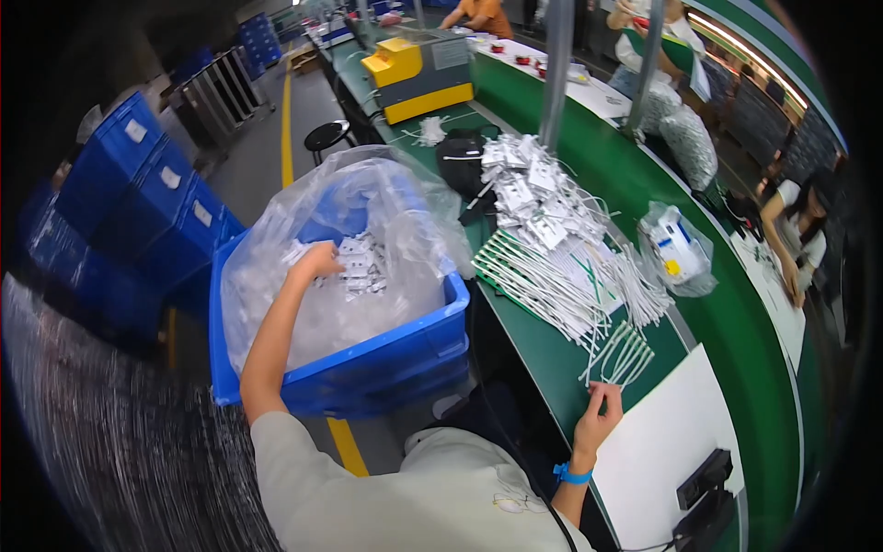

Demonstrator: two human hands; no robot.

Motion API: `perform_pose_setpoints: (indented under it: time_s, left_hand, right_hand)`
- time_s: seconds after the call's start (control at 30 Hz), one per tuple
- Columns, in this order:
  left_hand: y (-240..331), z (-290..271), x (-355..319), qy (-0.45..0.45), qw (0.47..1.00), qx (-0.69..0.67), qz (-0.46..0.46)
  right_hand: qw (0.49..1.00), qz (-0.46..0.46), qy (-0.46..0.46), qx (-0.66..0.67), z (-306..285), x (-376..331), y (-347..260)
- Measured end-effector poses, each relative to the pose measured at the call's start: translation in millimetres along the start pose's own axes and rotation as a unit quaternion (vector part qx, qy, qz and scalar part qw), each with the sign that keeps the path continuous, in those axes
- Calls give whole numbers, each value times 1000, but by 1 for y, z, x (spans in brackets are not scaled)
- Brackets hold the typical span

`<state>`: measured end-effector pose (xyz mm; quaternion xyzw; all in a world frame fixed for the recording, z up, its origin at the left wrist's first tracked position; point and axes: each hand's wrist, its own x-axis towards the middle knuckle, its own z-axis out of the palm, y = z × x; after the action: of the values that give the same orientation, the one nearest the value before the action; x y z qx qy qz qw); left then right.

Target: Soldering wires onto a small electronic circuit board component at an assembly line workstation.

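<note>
My left hand (320, 261) reaches into a blue crate (386, 339) lined with a clear plastic bag (267, 304). Its fingers are curled over small white parts (363, 267) lying in the bag; what they grip is hard to make out. At the bench, my right hand (600, 414) pinches the end of a white cable (591, 373), beside a few looped white cables (628, 352). Beyond it lies a row of white cables (538, 285) with green among them. A heap of white cables with flat white pieces (529, 189) is piled farther back.
Blue crates (138, 175) are stacked at the left, near a black stool (326, 136). A yellow and grey machine (428, 78) and a black bag (463, 161) stand on the bench. Metal posts (557, 74) rise beyond. A bagged white item (676, 248) lies right; several people work across.
</note>
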<state>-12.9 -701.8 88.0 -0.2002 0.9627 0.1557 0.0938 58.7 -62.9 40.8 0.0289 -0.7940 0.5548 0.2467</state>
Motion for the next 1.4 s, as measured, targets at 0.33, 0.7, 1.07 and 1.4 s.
perform_pose_setpoints:
  time_s: [0.33, 0.7, 1.07, 1.4]
  left_hand:
    - [-47, 96, 73, 155, 950, 241, 125]
    - [16, -7, -12, 190, 956, 97, 202]
    - [213, -86, -134, 312, 878, -109, 347]
    - [286, -41, -146, 129, 823, -83, 547]
  right_hand:
    - [996, -67, -5, -60, -14, 5, -16]
    - [972, 7, -75, -222, -62, 52, -12]
    - [959, -73, -122, -247, 8, 106, 18]
    - [940, 19, -111, -323, 70, 135, 55]
